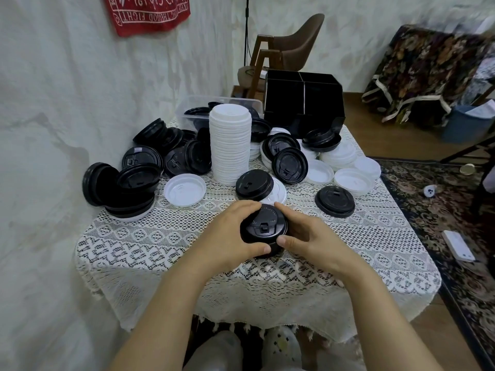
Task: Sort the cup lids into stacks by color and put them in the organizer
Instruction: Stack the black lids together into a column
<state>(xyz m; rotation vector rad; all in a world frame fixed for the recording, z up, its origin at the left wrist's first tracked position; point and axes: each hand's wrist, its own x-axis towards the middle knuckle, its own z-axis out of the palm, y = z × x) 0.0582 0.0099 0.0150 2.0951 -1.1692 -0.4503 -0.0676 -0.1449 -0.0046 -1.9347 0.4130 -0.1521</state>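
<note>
Black lid stack (pixel 263 227) upright (tab facing wearer), left hand (pixel 230 234) and right hand (pixel 316 236) gripping.

I have both bare arms reaching forward and converging at the middle, my left forearm (pixel 166 303) and my right forearm (pixel 388 303). My left hand (pixel 230 231) curls round the left side of a black lid stack (pixel 263 223), fingers over its far edge and thumb on the near side. My right hand (pixel 310 236) mirrors that grip on the right. The two thumb tips lie near each other.
</note>
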